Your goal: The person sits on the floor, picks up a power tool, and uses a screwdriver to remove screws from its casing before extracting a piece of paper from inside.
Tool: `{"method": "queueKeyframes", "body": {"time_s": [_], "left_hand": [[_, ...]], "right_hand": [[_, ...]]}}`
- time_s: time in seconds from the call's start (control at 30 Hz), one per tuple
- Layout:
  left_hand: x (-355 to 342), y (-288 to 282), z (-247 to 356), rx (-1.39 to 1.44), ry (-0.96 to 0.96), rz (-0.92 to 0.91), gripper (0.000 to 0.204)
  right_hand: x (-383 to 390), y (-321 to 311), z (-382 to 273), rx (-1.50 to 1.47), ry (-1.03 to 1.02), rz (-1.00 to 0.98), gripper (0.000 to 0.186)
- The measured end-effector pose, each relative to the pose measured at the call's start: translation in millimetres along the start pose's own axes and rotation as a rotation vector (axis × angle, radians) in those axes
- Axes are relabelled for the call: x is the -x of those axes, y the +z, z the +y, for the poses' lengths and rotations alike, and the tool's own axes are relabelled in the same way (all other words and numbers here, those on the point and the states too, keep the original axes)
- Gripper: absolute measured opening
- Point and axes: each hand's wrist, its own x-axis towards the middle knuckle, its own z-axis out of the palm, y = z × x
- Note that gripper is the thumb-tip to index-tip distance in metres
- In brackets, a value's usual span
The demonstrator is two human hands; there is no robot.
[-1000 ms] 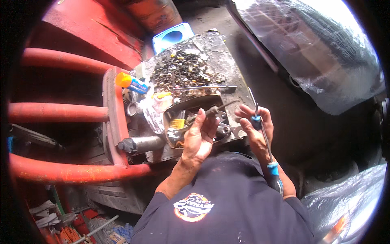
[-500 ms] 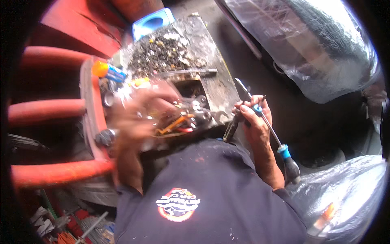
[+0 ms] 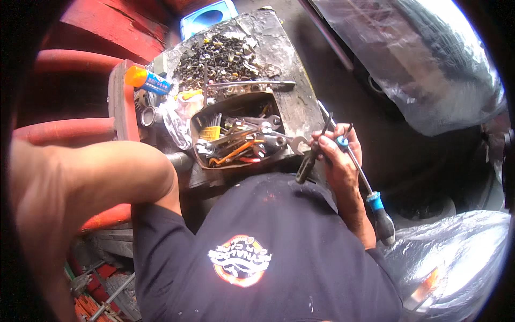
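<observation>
Far left, the left hand (image 3: 37,182) is raised right up near the camera, big and blurry, so I can't tell whether its grip is apart or together, and nothing shows in it. Behind it run red metal bars (image 3: 70,129) of some frame or machine. Next over, an orange-capped tube (image 3: 146,80) lies at the edge of the tabletop (image 3: 292,104), which is grimy, grey and worn. A heap of dark nuts and bolts (image 3: 220,59) covers the far part, with a blue plastic tub (image 3: 206,16) beyond it. Nearer the person sits an open tray (image 3: 236,137) crammed with wrenches and other tools, one with orange handles.

Right of the tray, the right hand (image 3: 335,155) has its grip clamped on a long screwdriver (image 3: 357,172) with a blue and black handle, plus a couple of thin dark tools, held just off the tabletop's right edge. Further right, dark ground and big lumps wrapped in shiny plastic sheeting (image 3: 429,64).
</observation>
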Motion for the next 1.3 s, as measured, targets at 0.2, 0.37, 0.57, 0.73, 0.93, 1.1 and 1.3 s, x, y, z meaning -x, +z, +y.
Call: {"method": "queueKeyframes", "body": {"time_s": [0.2,0.37,0.57,0.73,0.93,1.1,1.3], "left_hand": [[4,1,-4,0.004,-0.030,0.008,0.017],[10,0,-23,-0.078,-0.056,0.001,0.017],[33,-14,-73,-0.363,-0.391,0.340,0.017],[72,101,-66,0.074,-0.627,0.604,0.019],[40,131,-36,0.549,-0.211,0.528,0.020],[19,85,-15,0.731,-0.147,0.264,0.017],[14,48,3,0.846,-0.197,0.089,0.013]], "right_hand": [[-2,0,-9,-0.010,0.000,0.023,0.029],[-3,-3,-4,0.011,-0.013,0.057,0.030],[-5,-9,-2,-0.006,-0.079,0.128,0.028],[-10,-25,0,0.092,-0.061,0.220,0.026],[-17,-9,-1,-0.001,-0.046,0.152,0.031],[-12,0,-11,0.073,-0.047,0.092,0.028],[10,18,-31,0.132,-0.045,0.095,0.028]]}}
